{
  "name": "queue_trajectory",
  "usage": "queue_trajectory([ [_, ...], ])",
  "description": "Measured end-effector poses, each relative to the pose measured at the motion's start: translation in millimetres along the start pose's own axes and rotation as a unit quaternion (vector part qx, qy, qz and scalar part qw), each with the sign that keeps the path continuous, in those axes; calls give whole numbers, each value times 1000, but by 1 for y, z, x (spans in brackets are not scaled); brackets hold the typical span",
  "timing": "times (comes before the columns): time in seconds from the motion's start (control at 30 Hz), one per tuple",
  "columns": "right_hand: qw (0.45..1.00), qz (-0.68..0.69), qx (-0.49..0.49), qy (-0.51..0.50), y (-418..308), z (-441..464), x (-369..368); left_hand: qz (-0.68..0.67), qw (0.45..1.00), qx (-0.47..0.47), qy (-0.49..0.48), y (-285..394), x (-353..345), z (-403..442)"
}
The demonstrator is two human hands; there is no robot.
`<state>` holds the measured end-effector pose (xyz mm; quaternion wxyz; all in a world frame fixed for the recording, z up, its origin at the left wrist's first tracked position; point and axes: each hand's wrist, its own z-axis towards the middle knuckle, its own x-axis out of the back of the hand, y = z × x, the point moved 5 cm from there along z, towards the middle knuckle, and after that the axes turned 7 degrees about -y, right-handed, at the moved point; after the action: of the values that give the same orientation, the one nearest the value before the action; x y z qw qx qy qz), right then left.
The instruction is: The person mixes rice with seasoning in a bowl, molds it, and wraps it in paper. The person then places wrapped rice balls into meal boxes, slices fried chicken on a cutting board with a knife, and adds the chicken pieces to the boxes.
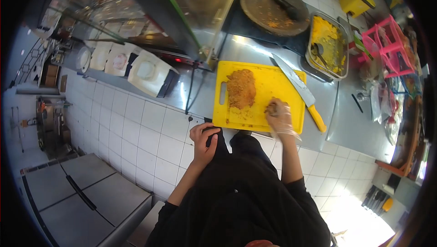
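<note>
A yellow cutting board [259, 117] lies on the steel counter. On its left half rests a flat, crumb-coated piece of breaded meat [241, 89], with loose crumbs below it. My right hand [278, 116], in a clear plastic glove, is over the board's right side. Its fingers are closed around small brown food pieces [271, 109] whose kind I cannot make out. My bare left hand [205, 137] is just off the board's lower left corner, fingers loosely bent, thumb apart, holding nothing. A large knife [298, 84] with a yellow handle lies diagonally across the board's right edge.
Behind the board stands a round pan [259, 8] with a black-handled utensil on it. Right of that is a metal tray [337, 75] of yellow food with a spoon. A pink rack [387, 49] stands far right; a glass cabinet [200, 15] and white containers [148, 76] are left.
</note>
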<state>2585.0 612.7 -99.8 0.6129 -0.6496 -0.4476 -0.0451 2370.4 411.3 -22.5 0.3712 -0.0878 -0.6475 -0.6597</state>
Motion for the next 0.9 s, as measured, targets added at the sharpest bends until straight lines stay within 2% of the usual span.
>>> queue_trajectory([
  [0.03, 1000, 1, 8, -10, -16, 2, 0, 9, 1000, 1, 3, -1, 5, -3],
  [0.07, 975, 214, -31, -46, -38, -2, 6, 16, 1000, 10, 10, -5, 12, -7],
  [0.1, 903, 416, -74, -81, -63, -4, 9, 18, 999, 19, 19, -11, 18, -10],
  [0.17, 925, 326, 10, -196, -140, 1, -2, 13, 998, 36, 41, -26, 30, -15],
  [0.2, 945, 224, 165, -174, -165, 14, -25, 16, 998, 33, 45, -33, 36, -17],
  [0.23, 932, 113, 313, -143, -192, 24, -52, 10, 997, 42, 62, -41, 43, -19],
  [0.27, 904, 116, 375, -171, -238, 30, -63, 4, 996, 49, 79, -48, 52, -18],
  [0.3, 891, 199, 352, -205, -267, 40, -93, 12, 995, 41, 95, -50, 62, -16],
  [0.33, 861, 134, 472, -137, -307, 50, -112, 14, 995, 30, 95, -55, 74, -12],
  [0.37, 859, 28, 502, -99, -334, 64, -139, 27, 993, 28, 110, -60, 87, -10],
  [0.43, 828, -111, 538, -115, -368, 97, -199, 48, 990, 23, 131, -70, 109, -5],
  [0.47, 833, -123, 529, -106, -365, 111, -221, 53, 989, 29, 138, -79, 121, -5],
  [0.53, 832, -302, 432, -173, -346, 134, -266, 48, 983, 43, 171, -95, 146, -2],
  [0.57, 835, -306, 425, -167, -351, 127, -253, 46, 981, 48, 183, -104, 157, -2],
  [0.6, 910, -158, 333, -189, -343, 124, -229, 44, 978, 55, 198, -113, 167, 0],
  [0.63, 951, -4, 231, -204, -334, 113, -199, 49, 976, 54, 206, -118, 176, 2],
  [0.7, 913, -219, 320, -127, -317, 74, -137, 55, 973, 53, 216, -127, 190, 7],
  [0.73, 938, -175, 284, -95, -264, 75, -127, 59, 973, 45, 221, -130, 194, 11],
  [0.77, 947, -243, 208, 19, -258, 61, -87, 55, 972, 46, 223, -132, 194, 16],
  [0.8, 934, -304, 129, 136, -258, 44, -51, 55, 975, 19, 216, -131, 192, 23],
  [0.87, 910, -390, -19, 138, -218, 39, -46, 45, 979, -45, 194, -125, 180, 43],
  [0.9, 913, -385, -14, 135, -203, 43, -46, 27, 982, -86, 165, -117, 166, 56],
])
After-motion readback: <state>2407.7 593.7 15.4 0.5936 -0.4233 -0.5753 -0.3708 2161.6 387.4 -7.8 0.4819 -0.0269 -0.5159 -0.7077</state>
